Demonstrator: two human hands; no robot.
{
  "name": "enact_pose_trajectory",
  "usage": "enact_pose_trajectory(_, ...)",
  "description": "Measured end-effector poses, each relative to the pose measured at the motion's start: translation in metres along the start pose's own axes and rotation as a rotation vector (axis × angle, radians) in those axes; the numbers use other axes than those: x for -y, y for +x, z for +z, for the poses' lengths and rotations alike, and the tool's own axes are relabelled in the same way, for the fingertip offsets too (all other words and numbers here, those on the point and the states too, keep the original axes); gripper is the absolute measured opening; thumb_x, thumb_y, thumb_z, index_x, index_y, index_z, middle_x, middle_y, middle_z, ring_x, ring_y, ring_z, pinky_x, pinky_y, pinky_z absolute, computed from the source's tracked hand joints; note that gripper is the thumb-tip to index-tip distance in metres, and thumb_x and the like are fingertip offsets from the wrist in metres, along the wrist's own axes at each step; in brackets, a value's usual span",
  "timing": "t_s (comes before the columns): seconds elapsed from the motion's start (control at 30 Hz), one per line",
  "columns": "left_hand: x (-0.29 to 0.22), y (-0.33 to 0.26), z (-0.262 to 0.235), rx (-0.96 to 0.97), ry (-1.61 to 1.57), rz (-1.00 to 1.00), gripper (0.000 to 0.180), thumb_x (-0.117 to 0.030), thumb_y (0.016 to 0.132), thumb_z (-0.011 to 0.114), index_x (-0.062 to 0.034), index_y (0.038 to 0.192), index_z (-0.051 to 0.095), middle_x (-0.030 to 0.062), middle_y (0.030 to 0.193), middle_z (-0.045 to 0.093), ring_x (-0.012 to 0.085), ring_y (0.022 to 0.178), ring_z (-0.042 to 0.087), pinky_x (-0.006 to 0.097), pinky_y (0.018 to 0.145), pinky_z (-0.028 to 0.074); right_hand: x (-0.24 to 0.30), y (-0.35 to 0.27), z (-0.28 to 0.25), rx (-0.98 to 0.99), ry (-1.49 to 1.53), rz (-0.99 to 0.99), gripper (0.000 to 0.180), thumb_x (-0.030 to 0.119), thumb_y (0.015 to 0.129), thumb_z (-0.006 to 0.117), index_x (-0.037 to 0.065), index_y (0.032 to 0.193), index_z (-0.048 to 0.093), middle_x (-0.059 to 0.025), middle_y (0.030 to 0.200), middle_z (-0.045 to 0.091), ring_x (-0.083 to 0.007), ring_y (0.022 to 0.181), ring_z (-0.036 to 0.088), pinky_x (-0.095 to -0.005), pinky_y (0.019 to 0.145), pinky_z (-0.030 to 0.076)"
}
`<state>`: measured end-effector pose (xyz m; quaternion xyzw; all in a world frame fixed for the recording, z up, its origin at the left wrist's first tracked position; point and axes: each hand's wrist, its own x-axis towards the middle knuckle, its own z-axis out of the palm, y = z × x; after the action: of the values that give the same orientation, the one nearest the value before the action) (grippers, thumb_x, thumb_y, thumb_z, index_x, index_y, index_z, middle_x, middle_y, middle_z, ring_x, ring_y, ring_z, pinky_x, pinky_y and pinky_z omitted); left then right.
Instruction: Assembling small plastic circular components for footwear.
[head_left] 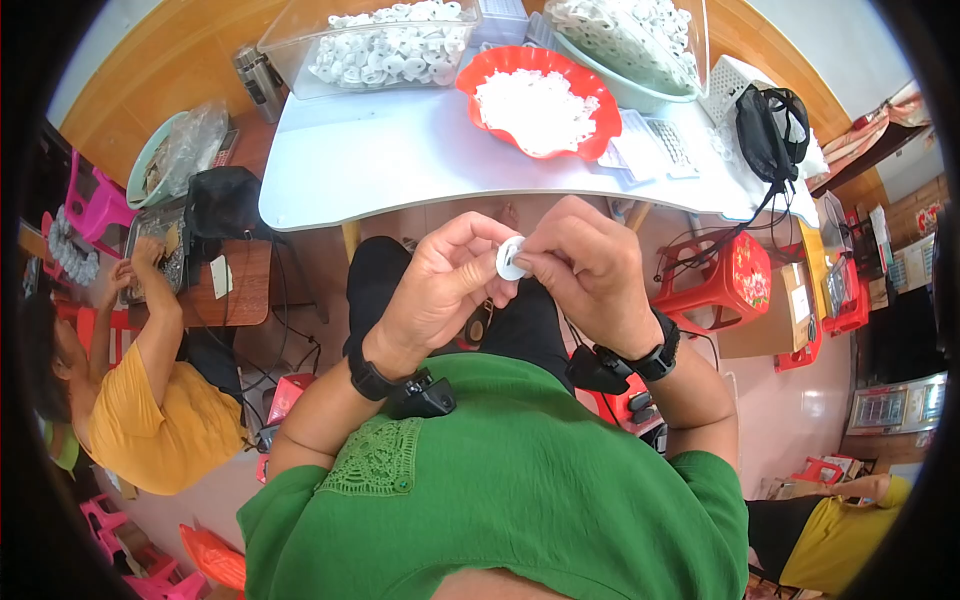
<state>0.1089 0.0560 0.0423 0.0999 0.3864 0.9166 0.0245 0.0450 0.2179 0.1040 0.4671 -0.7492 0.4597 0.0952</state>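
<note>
Between my two hands, above my lap and just short of the table's near edge, is a small round white plastic disc (510,258) with an opening in its middle. My left hand (455,275) pinches it between thumb and fingers from the left side. From the right, my right hand (588,265) has its fingers closed at the disc's edge, thumb against it; whether a smaller part sits in those fingertips is hidden. Beyond my hands, a red wavy-rimmed bowl (608,118) on the table holds many tiny white pieces.
The pale table (350,160) carries a clear bin (290,75) of white round parts, a green basin (640,95) with another filled bin, and a black mesh bag (770,135). A red stool (715,280) stands at right. Co-workers in yellow (165,420) sit left and lower right.
</note>
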Motion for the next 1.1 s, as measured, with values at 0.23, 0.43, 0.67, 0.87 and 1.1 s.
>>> enact_pose_trajectory(0.23, -0.003, 0.000, -0.002, 0.035, 0.053, 0.003, 0.017, -0.011, 0.091, 0.058, -0.0011, 0.104, 0.059, 0.0075, 0.085, 0.064, 0.0106, 0.070, 0.060, 0.023, 0.061, 0.052, -0.001, -0.003, -0.003, 0.063, 0.119, 0.198, 0.017, 0.003, 0.073, 0.073, 0.000, 0.075, 0.056, -0.0076, 0.066, 0.053, -0.0149, 0.052, 0.051, -0.0274, 0.048, 0.040)
enact_pose_trajectory(0.43, -0.002, 0.002, -0.007, 0.075, 0.102, 0.042, 0.014, -0.010, 0.091, 0.057, -0.0013, 0.102, 0.060, 0.0074, 0.085, 0.064, 0.0100, 0.070, 0.061, 0.023, 0.059, 0.052, 0.002, -0.001, -0.002, 0.088, 0.104, 0.183, 0.017, 0.004, 0.074, 0.072, 0.000, 0.074, 0.056, -0.0083, 0.061, 0.053, -0.0157, 0.050, 0.050, -0.0283, 0.046, 0.039)
enact_pose_trajectory(0.67, -0.007, 0.002, -0.005, 0.058, 0.184, 0.078, 0.014, -0.010, 0.091, 0.057, -0.0011, 0.101, 0.060, 0.0070, 0.085, 0.063, 0.0100, 0.070, 0.061, 0.023, 0.058, 0.052, 0.003, 0.005, -0.003, 0.150, 0.145, 0.256, 0.017, 0.005, 0.075, 0.072, 0.000, 0.074, 0.056, -0.0084, 0.059, 0.052, -0.0159, 0.051, 0.052, -0.0281, 0.046, 0.040)
enact_pose_trajectory(0.87, -0.001, 0.003, -0.006, 0.007, 0.027, 0.064, 0.017, -0.010, 0.091, 0.057, 0.0003, 0.105, 0.057, 0.0086, 0.088, 0.063, 0.0119, 0.072, 0.061, 0.025, 0.063, 0.052, 0.000, -0.002, 0.014, -0.013, 0.161, 0.241, 0.014, 0.000, 0.074, 0.070, 0.000, 0.076, 0.056, -0.0094, 0.067, 0.055, -0.0171, 0.054, 0.055, -0.0281, 0.049, 0.043)
enact_pose_trajectory(1.1, -0.005, 0.004, -0.008, 0.015, 0.058, 0.074, 0.019, -0.010, 0.091, 0.057, 0.0014, 0.105, 0.056, 0.0097, 0.090, 0.064, 0.0125, 0.073, 0.062, 0.025, 0.063, 0.053, -0.004, -0.006, 0.024, -0.205, 0.017, -0.044, 0.014, -0.002, 0.072, 0.069, 0.002, 0.080, 0.058, -0.0078, 0.074, 0.056, -0.0200, 0.059, 0.057, -0.0292, 0.050, 0.045)
